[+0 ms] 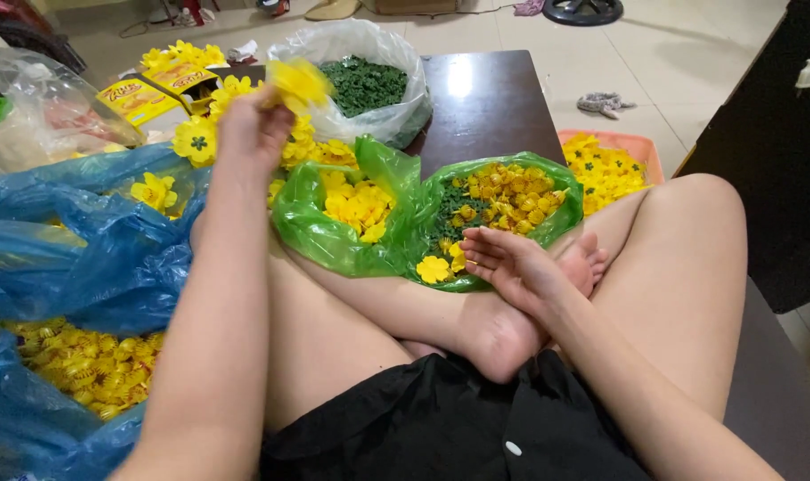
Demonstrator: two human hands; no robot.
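My left hand (pixel 252 132) is stretched forward and pinches a yellow plastic flower (pixel 296 83) above a pile of finished yellow flowers (pixel 211 125). My right hand (pixel 503 261) lies palm up and empty over my crossed legs, its fingers at the rim of a green bag (pixel 351 245). That bag holds yellow petals (pixel 359 203) on its left side and small yellow and green parts (pixel 503 198) on its right. One loose yellow flower (pixel 433 268) lies just left of my right fingers.
A clear bag of dark green parts (pixel 367 85) stands behind the green bag. Blue bags (pixel 93 249) at left hold yellow pieces (pixel 80 367). An orange tray of flowers (pixel 608 165) lies right, beyond a dark table (pixel 485 98). Yellow cartons (pixel 147 98) sit far left.
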